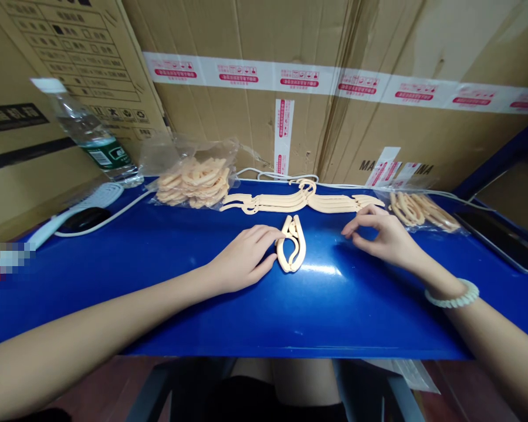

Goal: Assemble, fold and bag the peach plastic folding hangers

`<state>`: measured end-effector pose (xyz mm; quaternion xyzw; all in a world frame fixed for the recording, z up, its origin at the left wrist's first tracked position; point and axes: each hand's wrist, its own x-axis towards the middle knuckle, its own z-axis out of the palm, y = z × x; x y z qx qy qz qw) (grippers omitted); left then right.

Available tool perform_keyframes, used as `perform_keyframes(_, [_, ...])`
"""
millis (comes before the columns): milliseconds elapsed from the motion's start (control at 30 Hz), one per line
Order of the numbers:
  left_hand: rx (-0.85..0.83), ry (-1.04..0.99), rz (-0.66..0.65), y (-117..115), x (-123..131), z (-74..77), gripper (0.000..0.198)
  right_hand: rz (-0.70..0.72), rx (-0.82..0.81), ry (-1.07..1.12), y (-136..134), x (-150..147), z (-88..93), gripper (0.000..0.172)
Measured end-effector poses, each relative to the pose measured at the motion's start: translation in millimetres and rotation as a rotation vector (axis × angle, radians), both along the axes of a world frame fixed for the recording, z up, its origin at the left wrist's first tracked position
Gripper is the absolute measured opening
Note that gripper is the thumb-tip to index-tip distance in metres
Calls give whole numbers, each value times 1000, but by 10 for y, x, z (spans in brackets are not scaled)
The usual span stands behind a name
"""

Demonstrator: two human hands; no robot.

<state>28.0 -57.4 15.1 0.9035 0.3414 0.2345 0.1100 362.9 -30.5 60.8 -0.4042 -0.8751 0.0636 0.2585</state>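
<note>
My left hand [246, 255] lies on the blue table [158, 305], its fingertips touching a folded beige plastic hanger piece [291, 252] at the table's middle. My right hand [385, 237] hovers just right of that piece with the fingers loosely curled and apart, holding nothing; a pale bead bracelet [452, 296] circles its wrist. Behind the piece lies a stack of unfolded beige hangers [299, 202], spread wide across the table.
A clear bag of beige parts [193, 179] sits at back left, another bag [422, 210] at back right. A water bottle [90, 135], a white brush [77, 211] and a cable are at left. A dark tablet [504, 240] lies at right. Cardboard boxes [255, 76] wall the back.
</note>
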Motion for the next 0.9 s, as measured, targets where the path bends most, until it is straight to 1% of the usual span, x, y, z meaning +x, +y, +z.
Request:
perform_keyframes(133, [1, 3, -1, 3, 0, -5, 34, -37, 13, 26, -19, -14, 13, 11])
perform_keyframes(433, [3, 2, -13, 4, -3, -3, 34, -114, -34, 47, 17, 10, -12, 19])
perform_keyframes(533, [-5, -11, -8, 3, -3, -3, 35, -142, -87, 19, 29, 26, -13, 20])
perform_keyframes(667, [-16, -24, -6, 9, -5, -11, 36, -168, -215, -34, 45, 51, -24, 23])
perform_keyframes(733, [-17, -27, -7, 12, -7, -15, 36, -188, -240, -48, 50, 59, -26, 25])
perform_keyframes(900, [-17, -33, 2, 13, -6, -13, 36, -226, -195, -102, 46, 58, -6, 34])
